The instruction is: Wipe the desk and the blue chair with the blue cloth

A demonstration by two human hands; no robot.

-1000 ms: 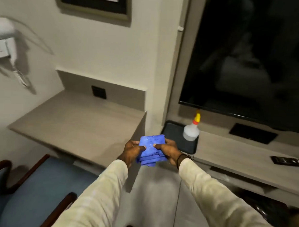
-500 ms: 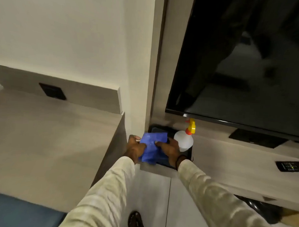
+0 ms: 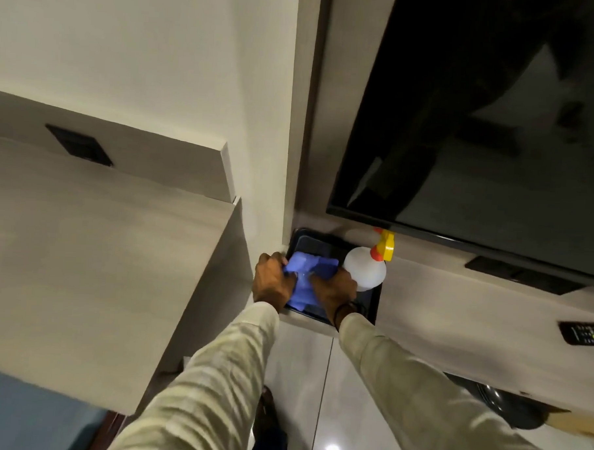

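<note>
The folded blue cloth (image 3: 307,276) lies over the black tray (image 3: 370,301) on the TV shelf. My left hand (image 3: 273,282) grips its left side and my right hand (image 3: 333,291) presses on its right side. The light wooden desk (image 3: 93,270) fills the left of the view, its right edge just left of my left hand. A patch of the blue chair (image 3: 25,417) shows below the desk's front edge at the bottom left.
A white spray bottle (image 3: 365,270) with a yellow and orange nozzle stands on the tray, touching my right hand. A large black TV (image 3: 480,130) hangs above the shelf (image 3: 455,320). A remote (image 3: 583,334) lies at the right. A black socket (image 3: 79,145) sits in the desk's back panel.
Both hands have carried the blue cloth forward from above the floor gap onto the black tray beside the spray bottle. The view has closed in on the shelf.
</note>
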